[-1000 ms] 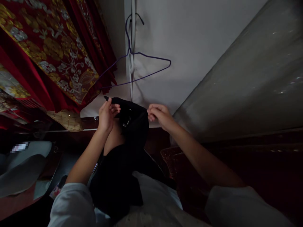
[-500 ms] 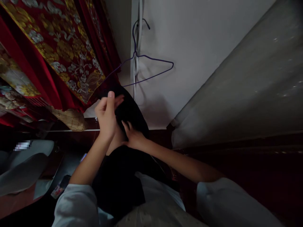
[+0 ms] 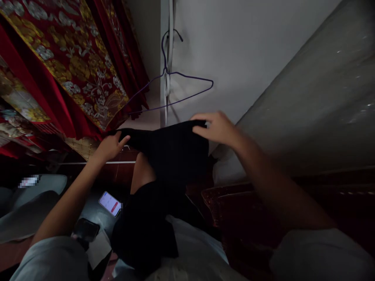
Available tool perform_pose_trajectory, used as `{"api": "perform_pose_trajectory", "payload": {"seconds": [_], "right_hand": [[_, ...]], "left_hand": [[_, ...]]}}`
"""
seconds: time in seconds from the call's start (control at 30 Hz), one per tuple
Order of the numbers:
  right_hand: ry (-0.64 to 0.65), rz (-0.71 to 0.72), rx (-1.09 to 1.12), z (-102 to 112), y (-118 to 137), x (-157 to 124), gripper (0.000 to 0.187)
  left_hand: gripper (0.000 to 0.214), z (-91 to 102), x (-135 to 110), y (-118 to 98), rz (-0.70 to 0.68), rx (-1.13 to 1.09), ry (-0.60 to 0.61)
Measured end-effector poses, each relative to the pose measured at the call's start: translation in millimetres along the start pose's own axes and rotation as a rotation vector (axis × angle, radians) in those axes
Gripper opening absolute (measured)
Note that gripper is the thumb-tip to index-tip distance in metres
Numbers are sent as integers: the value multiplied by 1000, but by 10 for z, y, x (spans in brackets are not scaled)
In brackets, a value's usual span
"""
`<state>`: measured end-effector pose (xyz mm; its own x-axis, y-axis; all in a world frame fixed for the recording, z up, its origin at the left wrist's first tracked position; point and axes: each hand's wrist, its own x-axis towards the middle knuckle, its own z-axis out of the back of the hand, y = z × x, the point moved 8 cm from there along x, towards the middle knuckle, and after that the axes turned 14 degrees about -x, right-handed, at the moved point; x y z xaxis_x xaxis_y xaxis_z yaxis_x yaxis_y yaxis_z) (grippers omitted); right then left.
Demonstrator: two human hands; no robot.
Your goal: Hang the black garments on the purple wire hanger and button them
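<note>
A black garment (image 3: 172, 156) is stretched out in front of me, hanging down over my knee. My left hand (image 3: 109, 145) grips its left top edge, fingers closed on the cloth. My right hand (image 3: 215, 127) pinches the right top corner. Above the garment a thin purple wire hanger (image 3: 175, 88) hangs on the white wall, empty.
A red and gold embroidered cloth (image 3: 67, 66) hangs at the left. A lit phone (image 3: 110, 203) and a dark phone (image 3: 86, 230) lie low on the left by a grey cushion (image 3: 32, 207). A pale slanted panel (image 3: 307, 105) fills the right.
My hands were close together on the bunched garment. They have moved apart, left hand to the left and right hand to the right, and the cloth is now spread wide between them.
</note>
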<state>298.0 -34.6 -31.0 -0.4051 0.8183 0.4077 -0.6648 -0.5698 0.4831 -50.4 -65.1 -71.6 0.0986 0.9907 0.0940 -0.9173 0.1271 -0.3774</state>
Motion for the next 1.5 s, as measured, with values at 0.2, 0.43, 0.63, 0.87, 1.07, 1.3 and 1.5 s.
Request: {"api": "perform_pose_trajectory", "payload": {"seconds": [0.2, 0.43, 0.63, 0.87, 1.07, 1.3, 1.5], "right_hand": [[-340, -145, 133, -101, -500, 813, 44], [-171, -255, 109, -723, -708, 1131, 28], [-326, -346, 32, -267, -1004, 721, 16], [-347, -305, 133, 51, -822, 311, 22], [-348, -303, 200, 86, -441, 159, 21], [-373, -194, 414, 416, -350, 52, 24], [-794, -558, 581, 900, -1034, 3, 20]], "left_hand": [[49, 284, -147, -322, -193, 306, 67], [43, 225, -93, -298, -97, 282, 168], [38, 142, -58, -532, -103, 143, 94], [19, 377, 250, -1291, -486, -343, -204], [22, 642, 734, -1473, -546, -496, -432], [28, 567, 930, -1267, -548, -330, -378], [24, 712, 887, -1183, -565, -352, -459]]}}
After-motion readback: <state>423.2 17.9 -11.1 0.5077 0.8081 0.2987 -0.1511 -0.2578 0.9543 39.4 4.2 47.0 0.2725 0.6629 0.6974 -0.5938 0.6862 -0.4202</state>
